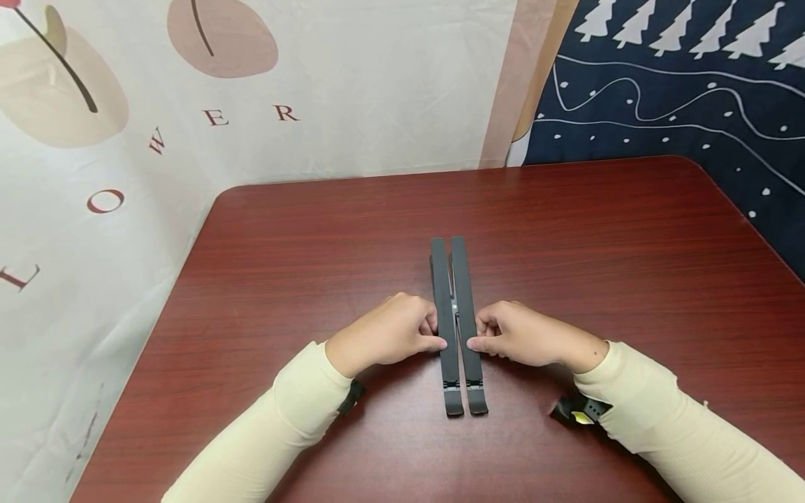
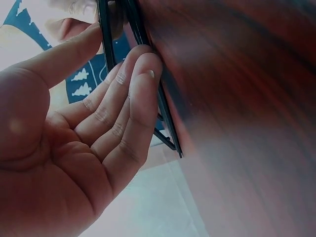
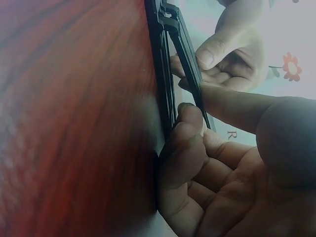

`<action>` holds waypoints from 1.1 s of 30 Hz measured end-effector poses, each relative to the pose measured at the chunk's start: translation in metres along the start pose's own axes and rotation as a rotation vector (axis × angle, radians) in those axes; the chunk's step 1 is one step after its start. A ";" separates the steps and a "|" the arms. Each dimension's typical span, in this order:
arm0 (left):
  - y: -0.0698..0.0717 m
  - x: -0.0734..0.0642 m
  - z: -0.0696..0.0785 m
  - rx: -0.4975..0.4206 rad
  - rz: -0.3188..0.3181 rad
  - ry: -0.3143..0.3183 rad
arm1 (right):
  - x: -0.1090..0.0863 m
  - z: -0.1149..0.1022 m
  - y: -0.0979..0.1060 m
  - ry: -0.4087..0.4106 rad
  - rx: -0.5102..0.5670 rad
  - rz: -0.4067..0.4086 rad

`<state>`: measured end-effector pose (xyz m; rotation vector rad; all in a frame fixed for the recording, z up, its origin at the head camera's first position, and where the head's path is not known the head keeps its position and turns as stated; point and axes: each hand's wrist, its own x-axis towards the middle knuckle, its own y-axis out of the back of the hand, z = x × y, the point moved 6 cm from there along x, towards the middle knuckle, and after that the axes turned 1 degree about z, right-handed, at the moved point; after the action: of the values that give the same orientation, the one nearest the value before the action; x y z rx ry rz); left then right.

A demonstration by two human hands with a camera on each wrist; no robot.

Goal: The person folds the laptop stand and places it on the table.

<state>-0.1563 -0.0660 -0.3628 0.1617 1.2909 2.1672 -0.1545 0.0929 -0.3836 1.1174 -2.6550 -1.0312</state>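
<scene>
A dark grey folding laptop stand (image 1: 464, 293) lies lengthwise on the table, its two long bars close together with a narrow gap and a small pivot between them. My left hand (image 1: 399, 328) pinches the left bar, thumb on top and fingers curled at its outer side. Opposite it, my right hand (image 1: 528, 334) grips the right bar the same way. From the side, in the right wrist view, the stand's upper bar (image 3: 186, 54) angles away from its lower bar (image 3: 160, 64), with a hinge joining them at one end. Short hooked lips finish the near ends.
The stand rests on a reddish-brown wooden table (image 1: 302, 237) with rounded far corners. Behind the table hang a pale printed cloth (image 1: 377, 84) and a navy cloth (image 1: 666, 105) with white trees. Dark straps (image 1: 594, 409) circle the wrists below cream sleeves.
</scene>
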 end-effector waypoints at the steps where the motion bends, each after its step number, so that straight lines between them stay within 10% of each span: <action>1: 0.000 0.000 0.000 0.001 0.001 -0.003 | 0.000 0.000 0.000 0.001 0.000 0.000; 33: -0.002 0.000 0.003 0.024 -0.004 -0.025 | 0.001 -0.002 -0.003 0.009 -0.023 0.006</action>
<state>-0.1543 -0.0627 -0.3633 0.1951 1.3025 2.1402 -0.1529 0.0900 -0.3843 1.1071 -2.6309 -1.0501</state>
